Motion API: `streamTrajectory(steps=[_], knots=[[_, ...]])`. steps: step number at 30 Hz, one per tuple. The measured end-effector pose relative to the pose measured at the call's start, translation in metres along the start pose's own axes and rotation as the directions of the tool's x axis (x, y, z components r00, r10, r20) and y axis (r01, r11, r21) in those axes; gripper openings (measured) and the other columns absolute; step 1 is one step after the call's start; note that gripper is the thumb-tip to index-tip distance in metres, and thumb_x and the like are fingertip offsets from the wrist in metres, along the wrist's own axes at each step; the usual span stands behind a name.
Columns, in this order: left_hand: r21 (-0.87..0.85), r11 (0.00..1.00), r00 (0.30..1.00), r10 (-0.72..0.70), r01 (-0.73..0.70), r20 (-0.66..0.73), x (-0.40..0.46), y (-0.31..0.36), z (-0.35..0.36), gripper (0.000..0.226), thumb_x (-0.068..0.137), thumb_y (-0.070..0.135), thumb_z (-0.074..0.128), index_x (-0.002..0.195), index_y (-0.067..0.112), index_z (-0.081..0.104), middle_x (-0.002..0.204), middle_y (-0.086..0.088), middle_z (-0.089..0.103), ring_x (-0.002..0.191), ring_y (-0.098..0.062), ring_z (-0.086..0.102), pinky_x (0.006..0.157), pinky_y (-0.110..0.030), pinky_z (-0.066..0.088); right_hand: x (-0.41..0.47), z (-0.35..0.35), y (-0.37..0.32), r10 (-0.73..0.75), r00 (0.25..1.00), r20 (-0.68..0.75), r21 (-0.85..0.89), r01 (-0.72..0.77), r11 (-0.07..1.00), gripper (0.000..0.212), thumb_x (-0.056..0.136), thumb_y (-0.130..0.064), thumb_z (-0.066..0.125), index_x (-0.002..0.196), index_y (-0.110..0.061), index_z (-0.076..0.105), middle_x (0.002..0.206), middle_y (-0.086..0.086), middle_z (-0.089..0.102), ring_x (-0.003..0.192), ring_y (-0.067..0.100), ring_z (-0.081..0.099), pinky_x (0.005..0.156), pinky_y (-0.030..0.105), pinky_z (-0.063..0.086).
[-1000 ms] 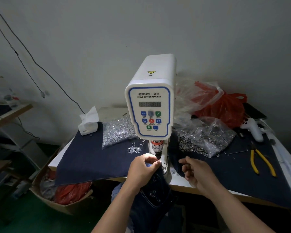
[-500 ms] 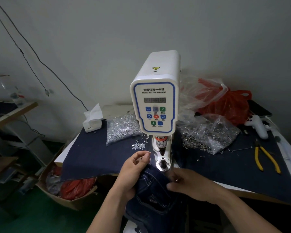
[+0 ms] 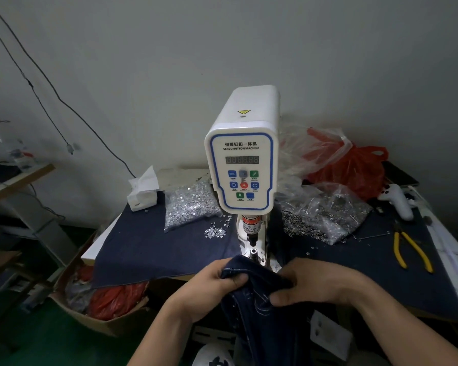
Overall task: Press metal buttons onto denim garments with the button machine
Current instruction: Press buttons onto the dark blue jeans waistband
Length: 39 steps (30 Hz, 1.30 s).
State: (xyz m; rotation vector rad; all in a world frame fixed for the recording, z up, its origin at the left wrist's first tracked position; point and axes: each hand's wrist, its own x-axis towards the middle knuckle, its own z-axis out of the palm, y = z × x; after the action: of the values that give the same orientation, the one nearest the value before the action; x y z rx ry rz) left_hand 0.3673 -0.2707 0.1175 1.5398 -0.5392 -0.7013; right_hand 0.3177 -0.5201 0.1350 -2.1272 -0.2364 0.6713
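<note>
The white servo button machine (image 3: pixel 245 165) stands at the table's front centre, its punch and lower die (image 3: pixel 253 251) bare. Just below the die, a dark denim garment (image 3: pixel 259 310) hangs off the table edge. My left hand (image 3: pixel 209 286) grips its upper left edge, thumb on top of the fold. My right hand (image 3: pixel 317 283) grips the cloth from the right, fingers curled around it. A bag of silver button tacks (image 3: pixel 191 204) lies left of the machine, a bag of metal buttons (image 3: pixel 320 217) lies right.
Loose tacks (image 3: pixel 216 229) lie beside the machine on the denim table cover (image 3: pixel 148 247). Yellow-handled pliers (image 3: pixel 410 249), a white handheld tool (image 3: pixel 397 200) and red plastic bags (image 3: pixel 354 165) lie at right. A tissue box (image 3: pixel 142 196) is at back left, a cardboard box (image 3: pixel 101 310) below.
My left hand left the punch and took hold of the denim edge. My right hand closed on the cloth. Both hands gathered the garment just under the die.
</note>
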Motion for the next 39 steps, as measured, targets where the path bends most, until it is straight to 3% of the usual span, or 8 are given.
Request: streamTrajectory(steps=[6, 10, 13, 17, 22, 28, 34, 39], knots=[[-0.011, 0.980, 0.977, -0.196, 0.198, 0.087, -0.003, -0.010, -0.004, 0.027, 0.097, 0.009, 0.068, 0.124, 0.012, 0.072, 0.120, -0.004, 0.076, 0.113, -0.016, 0.070, 0.098, -0.027, 0.053, 0.001, 0.001, 0.019, -0.038, 0.991, -0.130, 0.521, 0.101, 0.848, 0.022, 0.084, -0.014, 0.074, 0.105, -0.007, 0.078, 0.108, 0.017, 0.075, 0.096, 0.023, 0.071, 0.085, 0.031, 0.057], [0.286, 0.945, 0.952, -0.224, 0.161, 0.207, -0.001, 0.001, -0.013, 0.019, 0.095, 0.015, 0.077, 0.114, 0.015, 0.075, 0.109, 0.005, 0.077, 0.105, -0.011, 0.072, 0.094, -0.026, 0.055, 0.008, 0.007, 0.015, -0.020, 0.993, -0.119, 0.609, 0.089, 0.788, 0.025, 0.081, -0.012, 0.073, 0.105, -0.005, 0.077, 0.105, 0.020, 0.075, 0.093, 0.027, 0.073, 0.080, 0.032, 0.057], [0.104, 0.987, 0.988, -0.128, 0.119, 0.084, 0.000, -0.003, 0.002, 0.018, 0.097, 0.019, 0.073, 0.114, 0.022, 0.077, 0.112, -0.001, 0.077, 0.107, -0.016, 0.072, 0.094, -0.028, 0.055, 0.013, 0.011, 0.014, -0.012, 0.992, -0.129, 0.637, 0.092, 0.766, 0.030, 0.082, -0.013, 0.075, 0.110, -0.001, 0.074, 0.105, 0.021, 0.074, 0.092, 0.027, 0.071, 0.081, 0.032, 0.058], [-0.296, 0.950, 0.974, -0.156, 0.102, -0.164, 0.005, -0.019, 0.018, 0.022, 0.096, 0.008, 0.063, 0.112, 0.010, 0.079, 0.110, -0.018, 0.076, 0.099, -0.028, 0.073, 0.086, -0.036, 0.058, 0.011, 0.010, 0.013, 0.027, 0.992, -0.124, 0.453, 0.032, 0.891, 0.018, 0.090, -0.023, 0.075, 0.105, -0.013, 0.077, 0.105, 0.014, 0.078, 0.090, 0.021, 0.073, 0.082, 0.033, 0.058], [-0.588, 0.784, 0.917, -0.361, 0.199, -0.171, 0.008, -0.028, 0.019, 0.023, 0.077, 0.010, 0.072, 0.097, 0.001, 0.081, 0.099, -0.026, 0.075, 0.081, -0.034, 0.074, 0.071, -0.038, 0.061, 0.004, 0.002, 0.014, 0.102, 0.992, -0.069, 0.105, -0.094, 0.990, 0.036, 0.070, -0.046, 0.073, 0.088, -0.014, 0.077, 0.090, 0.011, 0.077, 0.078, 0.011, 0.066, 0.079, 0.038, 0.054], [0.102, 0.982, 0.945, -0.124, 0.162, -0.302, 0.016, -0.032, 0.015, 0.022, 0.094, 0.023, 0.063, 0.094, 0.033, 0.082, 0.087, 0.003, 0.081, 0.079, -0.007, 0.075, 0.067, -0.015, 0.052, 0.010, 0.006, 0.031, 0.156, 0.987, -0.046, 0.409, -0.124, 0.904, 0.037, 0.078, -0.048, 0.084, 0.087, -0.012, 0.082, 0.094, 0.012, 0.079, 0.081, 0.019, 0.075, 0.072, 0.027, 0.057], [0.201, 0.977, 0.966, -0.021, 0.075, -0.258, 0.035, -0.034, -0.002, 0.019, 0.100, 0.035, 0.064, 0.111, 0.041, 0.078, 0.103, 0.007, 0.081, 0.099, -0.008, 0.075, 0.083, -0.022, 0.055, 0.032, 0.000, 0.036, 0.204, 0.967, -0.150, 0.508, -0.101, 0.855, 0.014, 0.080, -0.024, 0.079, 0.077, -0.010, 0.079, 0.089, 0.021, 0.077, 0.073, 0.026, 0.073, 0.067, 0.031, 0.057], [0.219, 0.970, 0.949, -0.031, 0.104, -0.314, 0.056, -0.032, -0.014, 0.021, 0.104, 0.031, 0.063, 0.109, 0.044, 0.078, 0.103, 0.009, 0.081, 0.100, -0.007, 0.074, 0.090, -0.027, 0.056, 0.051, -0.014, 0.031, 0.223, 0.947, -0.232, 0.489, -0.084, 0.868, 0.021, 0.082, -0.035, 0.074, 0.079, -0.014, 0.078, 0.087, 0.016, 0.078, 0.075, 0.023, 0.073, 0.067, 0.026, 0.055]])
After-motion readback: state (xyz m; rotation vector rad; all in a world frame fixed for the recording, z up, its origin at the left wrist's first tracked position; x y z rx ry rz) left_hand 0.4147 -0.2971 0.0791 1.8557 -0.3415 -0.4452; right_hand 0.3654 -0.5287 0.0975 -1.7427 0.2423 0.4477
